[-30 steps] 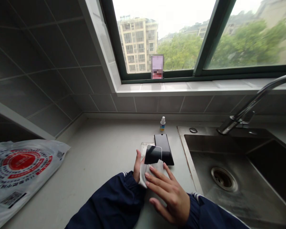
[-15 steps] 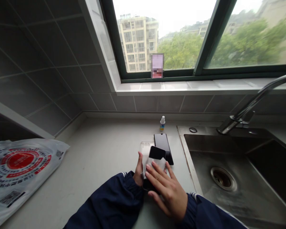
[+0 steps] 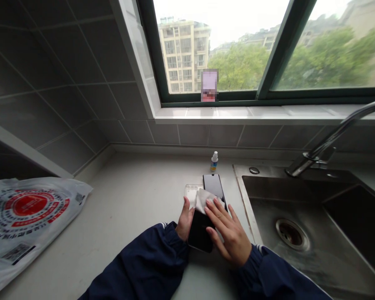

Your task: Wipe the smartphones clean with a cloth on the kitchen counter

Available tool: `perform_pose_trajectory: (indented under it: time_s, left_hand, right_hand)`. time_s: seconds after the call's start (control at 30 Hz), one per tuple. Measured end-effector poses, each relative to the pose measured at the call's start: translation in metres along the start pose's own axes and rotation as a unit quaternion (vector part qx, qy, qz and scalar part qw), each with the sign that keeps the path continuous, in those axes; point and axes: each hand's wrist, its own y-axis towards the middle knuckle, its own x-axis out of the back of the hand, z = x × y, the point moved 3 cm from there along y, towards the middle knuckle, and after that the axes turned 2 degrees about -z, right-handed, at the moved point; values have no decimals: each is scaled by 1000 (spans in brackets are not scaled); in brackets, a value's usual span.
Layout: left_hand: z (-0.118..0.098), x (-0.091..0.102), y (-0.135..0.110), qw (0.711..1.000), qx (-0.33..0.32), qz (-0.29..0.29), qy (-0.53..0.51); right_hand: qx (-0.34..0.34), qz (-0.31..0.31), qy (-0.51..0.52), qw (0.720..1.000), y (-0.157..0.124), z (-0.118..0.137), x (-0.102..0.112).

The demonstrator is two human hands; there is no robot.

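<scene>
My left hand (image 3: 185,220) grips the side of a black smartphone (image 3: 199,234), which is tilted and held just above the counter. My right hand (image 3: 229,233) lies over it, with its fingers pressing a white cloth (image 3: 204,200) onto the phone's far end. Beyond them, a second black smartphone (image 3: 213,184) lies flat, its glossy face up and its near part hidden by the cloth and my fingers. To its left is a clear phone case (image 3: 191,192). A small dropper bottle (image 3: 214,161) stands behind them.
A white plastic bag with a red print (image 3: 25,212) lies on the pale counter (image 3: 128,200) to the left. A steel sink (image 3: 284,221) and curved tap (image 3: 340,133) are on the right. Grey wall tiles and a window are behind.
The white cloth has slid toward the far end of the held phone, uncovering more of its dark face. My right hand has moved with it, and the second phone has stayed in place.
</scene>
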Motion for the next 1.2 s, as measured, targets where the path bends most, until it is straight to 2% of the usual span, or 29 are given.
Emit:
perform_pose_trajectory:
  time_s: [0.2,0.47,0.63,0.73,0.8,1.0,1.1,1.2]
  left_hand:
    - [-1,-2,0,1000,0,9,5]
    - [3,-5,-7,996,80,-15,39]
    - [6,-5,-3,995,25,3,93]
    - [9,0,-1,996,0,-1,86]
    - [10,4,0,998,-4,-13,56]
    - [12,11,-2,997,50,-63,-6]
    - [10,10,-3,994,43,-104,-6]
    - [6,9,-4,990,37,-136,-3]
  right_hand:
    - [-20,-37,17,999,-1,-6,4]
    - [-45,-54,17,997,1,-13,5]
    - [-46,-16,6,999,2,-12,1]
    - [-26,11,8,1000,2,-6,-1]
    - [0,30,11,999,2,-1,-1]
    - [58,89,19,994,2,16,1]
    - [68,87,31,993,1,21,4]
    - [80,59,68,993,1,25,8]
